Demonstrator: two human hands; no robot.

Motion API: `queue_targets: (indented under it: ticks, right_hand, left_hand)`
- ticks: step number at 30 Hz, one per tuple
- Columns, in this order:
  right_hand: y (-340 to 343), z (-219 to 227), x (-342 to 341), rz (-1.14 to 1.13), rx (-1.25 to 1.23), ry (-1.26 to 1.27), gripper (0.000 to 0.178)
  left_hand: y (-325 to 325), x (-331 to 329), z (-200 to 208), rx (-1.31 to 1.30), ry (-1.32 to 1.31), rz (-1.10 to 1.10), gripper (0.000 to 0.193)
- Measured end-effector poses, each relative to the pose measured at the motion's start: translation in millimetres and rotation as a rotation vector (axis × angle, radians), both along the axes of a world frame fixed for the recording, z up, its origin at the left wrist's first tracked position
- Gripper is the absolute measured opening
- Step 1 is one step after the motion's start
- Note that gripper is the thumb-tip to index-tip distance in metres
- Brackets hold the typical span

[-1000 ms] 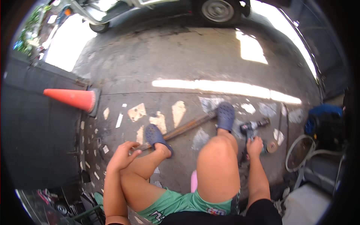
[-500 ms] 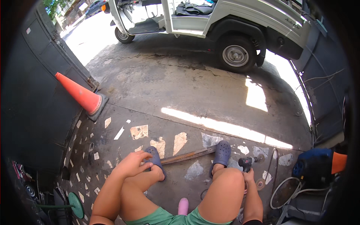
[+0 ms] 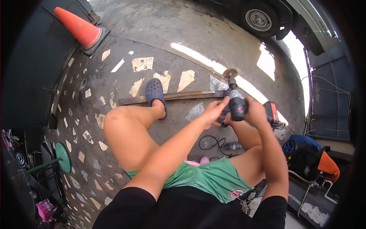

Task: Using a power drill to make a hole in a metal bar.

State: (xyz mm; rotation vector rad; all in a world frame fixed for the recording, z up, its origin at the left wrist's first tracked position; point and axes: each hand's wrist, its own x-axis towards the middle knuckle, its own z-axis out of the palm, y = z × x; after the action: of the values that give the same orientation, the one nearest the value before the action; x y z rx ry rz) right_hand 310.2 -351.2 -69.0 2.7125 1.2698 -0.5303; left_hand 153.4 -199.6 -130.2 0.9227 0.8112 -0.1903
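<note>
My right hand (image 3: 256, 112) grips a cordless drill (image 3: 238, 107) by its handle, raised over my right foot. A round wire brush wheel (image 3: 230, 72) is fitted at the drill's tip, pointing away from me. Beside the drill body is my left hand (image 3: 213, 113), fingers apart; whether a fingertip touches the drill I cannot tell. A long metal bar (image 3: 179, 95), partly rusty brown and partly shiny, lies on the ground crosswise before me. My left clog (image 3: 154, 91) rests across it; the right clog is mostly hidden behind my hands and the drill.
A corded power tool (image 3: 231, 146) lies between my legs. Paper-like scraps (image 3: 142, 64) dot the concrete. An orange cone (image 3: 78, 28) stands far left, a green disc on a bar (image 3: 63, 157) nearer. At right is a blue and black machine (image 3: 301, 147); a vehicle wheel (image 3: 259, 20) stands beyond.
My right hand has lifted the drill from beside my right knee to in front of me. My left hand has moved right, from my left foot to the drill. The view has tilted down.
</note>
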Motion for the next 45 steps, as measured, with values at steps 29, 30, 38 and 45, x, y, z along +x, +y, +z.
queue_targets:
  ticks: [29, 30, 38, 45]
  right_hand:
    - [33.1, -252.8, -67.2, 0.117, 0.003, 0.091, 0.024]
    - [33.2, -255.2, -64.5, 0.110, 0.030, 0.086, 0.024]
    - [36.0, -261.8, -54.5, 0.070, 0.055, 0.122, 0.026]
    - [36.2, -266.7, -57.5, 0.052, -0.008, 0.120, 0.025]
  left_hand:
    - [-14.2, 1.4, -227.3, 0.014, 0.184, 0.461, 0.025]
    - [-14.4, 4.0, -228.7, 0.036, 0.192, 0.456, 0.026]
    - [-13.7, 11.7, -243.5, -0.003, 0.207, 0.452, 0.028]
    - [-16.3, 9.8, -255.5, 0.022, 0.244, 0.379, 0.032]
